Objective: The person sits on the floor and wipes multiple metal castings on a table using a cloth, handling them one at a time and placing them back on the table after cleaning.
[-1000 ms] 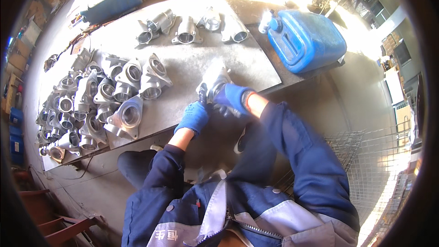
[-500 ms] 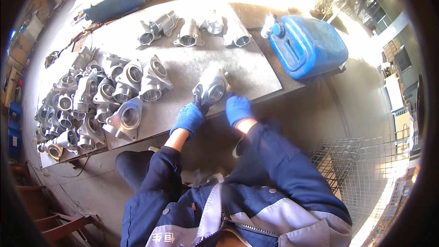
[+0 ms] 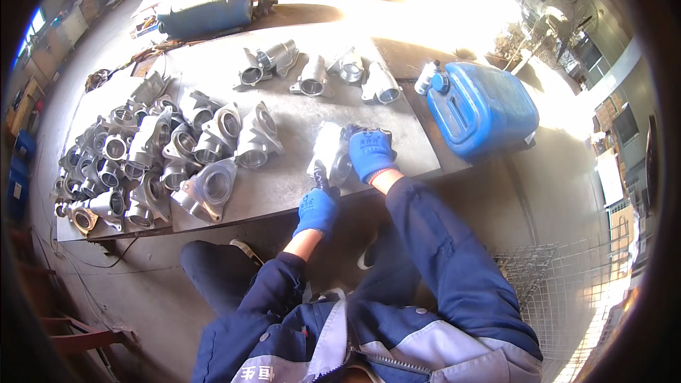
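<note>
A shiny metal pipe casting [image 3: 328,143] with a flanged, round mouth stands near the front edge of the metal-topped table [image 3: 305,124], partly washed out by glare. Both my hands wear blue gloves with dark fingers. My left hand [image 3: 317,207] grips the casting low on its left side, near the table edge. On the casting's upper right, my right hand [image 3: 371,152] is closed over the flange, its back toward me. The gloves cover part of the casting, and some fingertips are hidden behind it.
Many similar castings [image 3: 149,138] are heaped on the table's left side. Several more castings [image 3: 312,76] stand along the far side. A blue jerrycan [image 3: 489,106] with a small white bottle [image 3: 427,78] is at the right end. A wire mesh basket [image 3: 567,284] stands lower right.
My right hand has moved up from beside the casting and taken hold of its upper right. My left hand stays on the casting. The view has shifted slightly.
</note>
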